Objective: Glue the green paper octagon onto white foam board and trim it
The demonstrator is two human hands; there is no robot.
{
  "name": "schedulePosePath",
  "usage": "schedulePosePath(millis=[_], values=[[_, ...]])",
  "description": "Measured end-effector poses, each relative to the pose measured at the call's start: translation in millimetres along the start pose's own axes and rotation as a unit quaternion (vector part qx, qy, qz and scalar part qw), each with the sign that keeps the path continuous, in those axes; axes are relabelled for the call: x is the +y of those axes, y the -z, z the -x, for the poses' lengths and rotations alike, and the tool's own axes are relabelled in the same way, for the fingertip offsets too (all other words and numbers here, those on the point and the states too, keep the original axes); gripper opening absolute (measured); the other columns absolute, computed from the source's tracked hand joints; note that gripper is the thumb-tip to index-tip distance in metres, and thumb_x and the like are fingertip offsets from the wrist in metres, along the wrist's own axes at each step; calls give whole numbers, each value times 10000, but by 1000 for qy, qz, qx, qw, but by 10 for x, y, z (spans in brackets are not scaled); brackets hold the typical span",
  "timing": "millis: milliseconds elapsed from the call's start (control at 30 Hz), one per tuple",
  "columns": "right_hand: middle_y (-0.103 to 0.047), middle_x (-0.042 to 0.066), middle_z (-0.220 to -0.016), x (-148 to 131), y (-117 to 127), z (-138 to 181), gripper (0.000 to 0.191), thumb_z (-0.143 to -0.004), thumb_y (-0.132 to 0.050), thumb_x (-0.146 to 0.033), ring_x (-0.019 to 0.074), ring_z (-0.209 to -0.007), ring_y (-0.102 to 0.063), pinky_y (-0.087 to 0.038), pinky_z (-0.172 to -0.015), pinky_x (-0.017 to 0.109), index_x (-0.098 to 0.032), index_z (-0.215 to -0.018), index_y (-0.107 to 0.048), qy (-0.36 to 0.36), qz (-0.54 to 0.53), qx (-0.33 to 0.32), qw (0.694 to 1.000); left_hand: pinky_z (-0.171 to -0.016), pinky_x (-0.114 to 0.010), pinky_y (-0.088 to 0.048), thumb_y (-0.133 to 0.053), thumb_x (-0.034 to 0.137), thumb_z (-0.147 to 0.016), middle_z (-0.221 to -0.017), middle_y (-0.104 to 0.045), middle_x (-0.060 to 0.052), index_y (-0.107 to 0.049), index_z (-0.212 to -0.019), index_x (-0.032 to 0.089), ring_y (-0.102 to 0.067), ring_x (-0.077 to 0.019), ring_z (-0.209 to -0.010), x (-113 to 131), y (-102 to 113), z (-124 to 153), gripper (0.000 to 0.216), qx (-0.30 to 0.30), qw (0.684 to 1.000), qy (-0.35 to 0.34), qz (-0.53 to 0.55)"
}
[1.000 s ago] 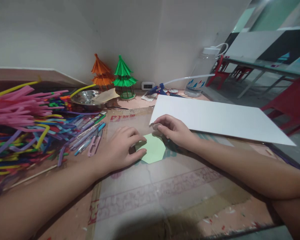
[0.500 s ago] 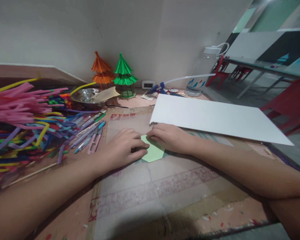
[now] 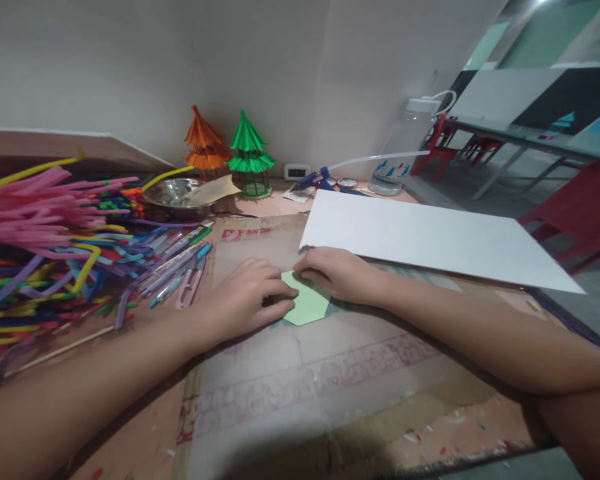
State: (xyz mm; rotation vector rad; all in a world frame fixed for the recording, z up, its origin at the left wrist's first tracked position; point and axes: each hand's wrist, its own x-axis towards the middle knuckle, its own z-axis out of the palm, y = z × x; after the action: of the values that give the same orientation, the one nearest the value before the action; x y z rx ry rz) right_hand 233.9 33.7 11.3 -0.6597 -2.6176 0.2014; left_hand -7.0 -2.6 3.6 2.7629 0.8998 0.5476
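A small light-green piece of paper with angled corners [image 3: 307,305] lies flat in the middle of the work surface. My left hand [image 3: 253,293] grips its left edge, thumb and forefinger resting on the paper and a small gap between them. From the upper right, my right hand [image 3: 333,272] is closed over the top edge, its fingers bent together and pressing down. The fingers cover parts of the paper. Just behind my right hand is a large white board [image 3: 420,237].
Bundles of colourful pipe cleaners [image 3: 35,213] fill the left side, beside pens and a pink cutter [image 3: 189,287]. Along the wall stand a metal bowl [image 3: 167,207], an orange tiered model [image 3: 205,157], a green one [image 3: 250,157], a blue glue gun [image 3: 317,178] and a water bottle [image 3: 405,147].
Both hands keep their places on the green paper. Only the camera's view has shifted very slightly.
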Motion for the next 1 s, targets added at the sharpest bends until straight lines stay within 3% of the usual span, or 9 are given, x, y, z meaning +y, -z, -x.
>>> schedulePosePath(millis=[200,300,500,633,733,800,900,1000], values=[[-755,92,-957,28,-7,29,180,-999,-526,-208,199,-878,-688,-542,-780,328,-164,-1057,-690,-21,-35,1,999,-800,-363,-405,-605,343,-991,-866,-693,-44,-773,-1045,219,-624,-216,-862,1,-11,4,215,7,1000,-3,-14],[-758,114,-996,48,-6,31,189,-985,-510,-186,221,-930,-696,-546,-820,361,-158,-1038,-689,-41,-26,37,998,-770,-353,-415,-589,332,-998,-834,-718,-35,-769,-1058,226,-645,-210,-824,16,-13,3,218,7,1000,-8,-26],[-766,87,-1050,63,26,40,212,-981,-521,-233,202,-935,-708,-551,-815,342,-177,-1126,-664,-156,-135,126,970,-721,-311,-448,-529,317,-1019,-790,-742,-23,-767,-1056,240,-683,-184,-748,6,-45,31,254,24,999,-24,-30],[-761,78,-993,54,66,65,207,-967,-529,-252,191,-848,-694,-534,-748,321,-162,-1092,-667,-184,-172,126,960,-710,-305,-462,-509,326,-1026,-791,-740,-26,-760,-1099,242,-688,-185,-742,-11,-56,57,275,14,999,-19,-29],[-751,56,-932,40,103,83,172,-949,-525,-215,175,-801,-667,-507,-727,303,-170,-1012,-679,-154,-153,84,972,-786,-342,-498,-513,349,-1020,-889,-741,-55,-737,-1160,225,-691,-218,-842,1,-37,50,291,3,1000,7,-25],[-745,47,-904,24,119,89,166,-944,-519,-194,164,-768,-648,-492,-709,292,-174,-979,-679,-133,-143,56,979,-898,-406,-508,-562,375,-987,-1060,-722,-100,-694,-1244,195,-666,-266,-1006,9,-19,32,340,11,999,35,-26],[-744,51,-922,7,113,88,147,-944,-532,-202,163,-779,-647,-489,-709,286,-178,-975,-674,-112,-143,35,983,-1074,-507,-436,-642,396,-918,-1310,-631,-158,-617,-1344,149,-554,-332,-1249,3,-2,2,492,22,998,61,-23],[-748,61,-965,19,82,84,141,-952,-549,-222,170,-809,-659,-497,-722,293,-181,-1040,-651,-124,-140,42,981,-1133,-534,-387,-656,405,-896,-1373,-598,-166,-611,-1328,143,-505,-345,-1319,-16,-3,-12,507,15,997,72,-14]])
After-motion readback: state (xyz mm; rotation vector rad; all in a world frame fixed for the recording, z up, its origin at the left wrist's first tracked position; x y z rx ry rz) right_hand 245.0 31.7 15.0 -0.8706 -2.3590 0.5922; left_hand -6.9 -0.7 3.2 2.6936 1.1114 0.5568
